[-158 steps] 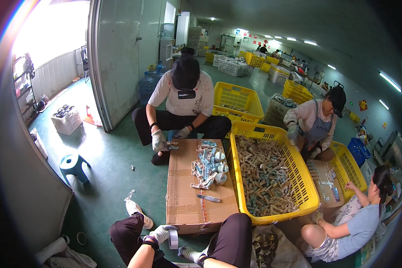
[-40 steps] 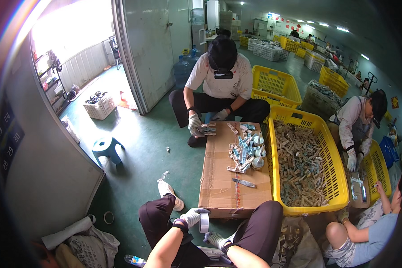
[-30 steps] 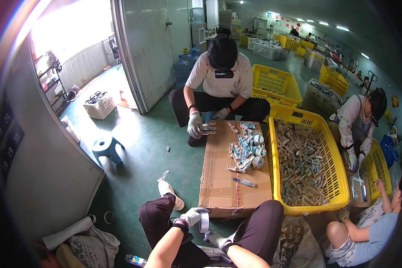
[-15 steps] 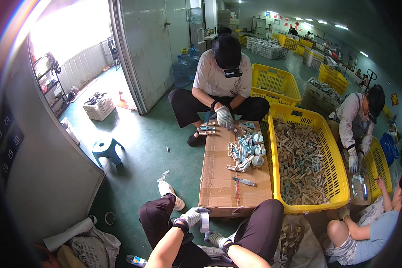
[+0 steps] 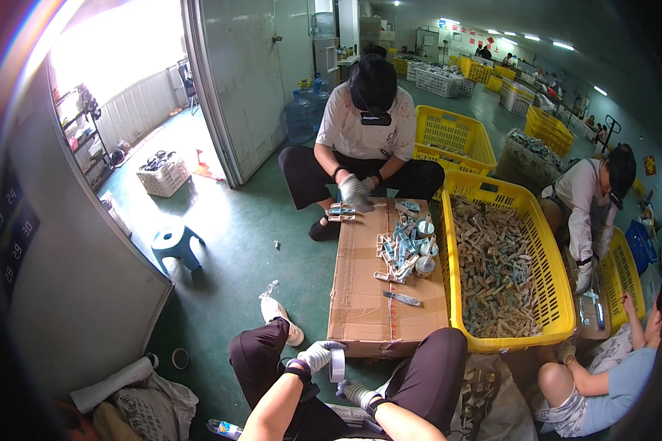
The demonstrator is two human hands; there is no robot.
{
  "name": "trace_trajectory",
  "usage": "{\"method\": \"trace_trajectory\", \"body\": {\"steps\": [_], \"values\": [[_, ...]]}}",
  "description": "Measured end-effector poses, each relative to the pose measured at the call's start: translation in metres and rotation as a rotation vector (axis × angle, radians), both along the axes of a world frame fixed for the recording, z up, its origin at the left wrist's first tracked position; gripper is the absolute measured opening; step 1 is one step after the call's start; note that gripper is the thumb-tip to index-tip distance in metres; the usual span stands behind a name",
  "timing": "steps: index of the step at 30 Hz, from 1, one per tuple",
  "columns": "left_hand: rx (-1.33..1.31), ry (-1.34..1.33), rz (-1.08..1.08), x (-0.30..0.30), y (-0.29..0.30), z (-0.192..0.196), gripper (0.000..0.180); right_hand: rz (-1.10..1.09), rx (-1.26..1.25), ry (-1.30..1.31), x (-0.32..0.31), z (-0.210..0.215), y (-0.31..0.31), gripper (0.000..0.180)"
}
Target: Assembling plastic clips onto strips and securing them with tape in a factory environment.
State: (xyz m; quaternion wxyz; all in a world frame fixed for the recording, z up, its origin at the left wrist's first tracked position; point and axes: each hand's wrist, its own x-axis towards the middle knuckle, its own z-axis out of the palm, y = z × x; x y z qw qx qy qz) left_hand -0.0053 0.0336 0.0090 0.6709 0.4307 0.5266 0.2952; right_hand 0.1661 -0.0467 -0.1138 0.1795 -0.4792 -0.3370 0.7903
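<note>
While our gloved left hand (image 5: 318, 356) keeps its closed grip on the tape roll (image 5: 337, 364) between our knees, our right hand (image 5: 358, 394) stays beside it, its grip unclear; only the co-worker (image 5: 366, 125) opposite has shifted.

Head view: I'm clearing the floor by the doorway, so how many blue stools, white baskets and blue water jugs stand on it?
blue stool: 1
white basket: 1
blue water jugs: 2
Total: 4
</note>
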Motion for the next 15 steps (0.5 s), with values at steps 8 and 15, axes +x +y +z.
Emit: {"method": "trace_trajectory", "body": {"steps": [8, 15], "values": [[0.000, 0.025, -0.024, 0.006, 0.005, 0.000, 0.026, -0.078, -0.094, 0.119, 0.005, -0.026, 0.003, 0.011], [0.031, 0.039, -0.037, -0.002, 0.002, -0.005, 0.026, -0.039, -0.093, 0.039, -0.001, -0.006, 0.002, 0.009]]}}
